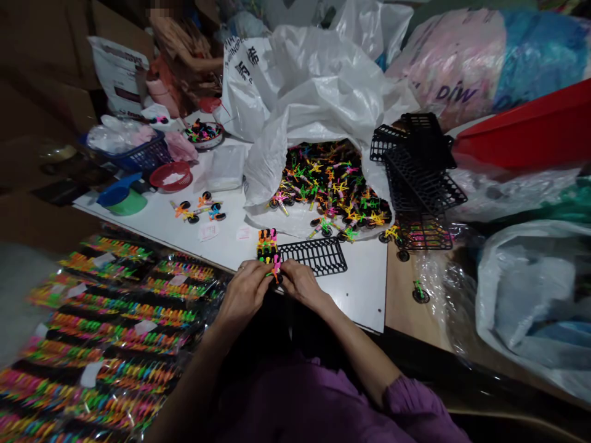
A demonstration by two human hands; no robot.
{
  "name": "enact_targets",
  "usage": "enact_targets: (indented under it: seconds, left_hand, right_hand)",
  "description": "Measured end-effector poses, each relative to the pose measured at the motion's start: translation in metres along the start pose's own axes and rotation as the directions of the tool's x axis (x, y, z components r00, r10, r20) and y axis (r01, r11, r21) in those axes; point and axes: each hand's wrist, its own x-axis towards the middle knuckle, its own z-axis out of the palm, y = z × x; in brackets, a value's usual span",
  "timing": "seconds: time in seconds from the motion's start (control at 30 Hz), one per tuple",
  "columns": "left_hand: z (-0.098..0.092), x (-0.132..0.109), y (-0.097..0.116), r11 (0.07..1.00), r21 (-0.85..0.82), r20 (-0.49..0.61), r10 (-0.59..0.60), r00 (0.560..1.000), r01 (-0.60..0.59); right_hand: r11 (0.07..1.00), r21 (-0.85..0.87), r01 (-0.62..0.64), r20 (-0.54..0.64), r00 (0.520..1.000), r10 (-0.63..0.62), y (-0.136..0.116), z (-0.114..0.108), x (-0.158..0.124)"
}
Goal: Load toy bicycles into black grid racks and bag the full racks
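Note:
Both hands meet at the front edge of the white table. My left hand [247, 286] is closed, its fingertips pinching a small pink and orange toy bicycle [276, 268] with black wheels. My right hand [302, 283] is closed on the same toy bicycle from the other side; its fingertips are partly hidden. Just beyond them lies a black plastic rack [318, 255] with a grid of slots. Its left end carries several colourful toy bicycles [266, 240] set side by side. How the held piece sits against the rack is hard to make out.
An open white sack [263, 178] full of toy bicycles stands beyond the rack. Black racks [415, 166] are piled on the right. Loose toy bicycles [198, 208] lie left, near a red basket [172, 177]. Bagged filled racks [124, 314] cover the lower left. Another person [184, 52] sits behind.

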Motion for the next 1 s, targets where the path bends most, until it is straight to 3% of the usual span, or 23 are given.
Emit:
enact_targets:
  seconds: [0.23, 0.43, 0.53, 0.67, 0.77, 0.87, 1.0]
  left_hand:
    - [0.004, 0.000, -0.002, 0.999, -0.034, -0.031, 0.003, 1.000, -0.004]
    - [0.006, 0.000, -0.009, 1.000, -0.009, -0.038, -0.011, 0.999, 0.011]
    - [-0.002, 0.002, -0.007, 1.000, -0.010, -0.030, -0.013, 0.999, 0.013]
    - [-0.021, 0.012, 0.009, 0.993, -0.107, -0.131, -0.073, 0.989, 0.059]
    - [-0.025, 0.022, 0.026, 0.965, -0.250, -0.088, -0.108, 0.990, 0.083]
    - [-0.018, 0.027, 0.039, 0.933, -0.348, -0.048, -0.113, 0.992, 0.090]
    - [-0.005, 0.025, 0.040, 0.877, -0.441, -0.055, -0.240, 0.969, 0.192]
  right_hand:
    - [0.993, 0.103, 0.049, -0.062, 0.997, -0.042, 0.011, 0.009, -0.003]
    - [0.952, 0.300, -0.063, -0.160, 0.980, 0.116, 0.007, 0.005, 0.003]
    - [0.916, 0.389, -0.100, -0.077, 0.987, 0.140, -0.001, -0.011, -0.001]
    - [0.818, 0.547, -0.178, 0.164, 0.981, 0.104, -0.018, -0.042, -0.016]
    - [0.826, 0.535, -0.179, 0.240, 0.969, 0.055, -0.028, -0.059, -0.023]
    - [0.886, 0.449, -0.113, 0.184, 0.982, 0.032, -0.031, -0.063, -0.023]
    - [0.967, 0.245, -0.062, 0.115, 0.993, 0.034, -0.028, -0.057, -0.025]
